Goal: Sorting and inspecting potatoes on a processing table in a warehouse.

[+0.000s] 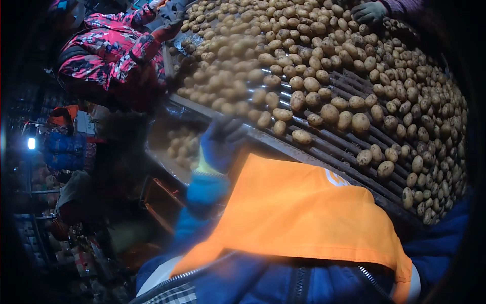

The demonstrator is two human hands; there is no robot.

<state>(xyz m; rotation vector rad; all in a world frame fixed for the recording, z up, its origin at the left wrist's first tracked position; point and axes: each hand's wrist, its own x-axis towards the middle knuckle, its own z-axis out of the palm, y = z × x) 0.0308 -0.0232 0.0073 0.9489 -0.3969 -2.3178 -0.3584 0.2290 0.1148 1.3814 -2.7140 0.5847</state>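
Note:
My left hand (221,144), in a blurred blue glove, is at the near metal edge (263,134) of a sorting machine; whether its fingers grip that edge is unclear. Loose potatoes (359,121) cover much of the slatted rollers (349,88) just beyond it, those at the left hazy in the picture. A lower bin (157,144) holding more potatoes (182,147) sits beside my hand. My right hand is not in view; an orange bib (304,213) over my blue jacket fills the lower middle.
A co-worker in a pink floral jacket (101,55) stands at the upper left, hands by the machine. Another worker's gloved hand (369,11) reaches among potatoes at the top right. Further left are more clothed figures (63,147), metal racking (38,192) and an orange-edged frame (162,202).

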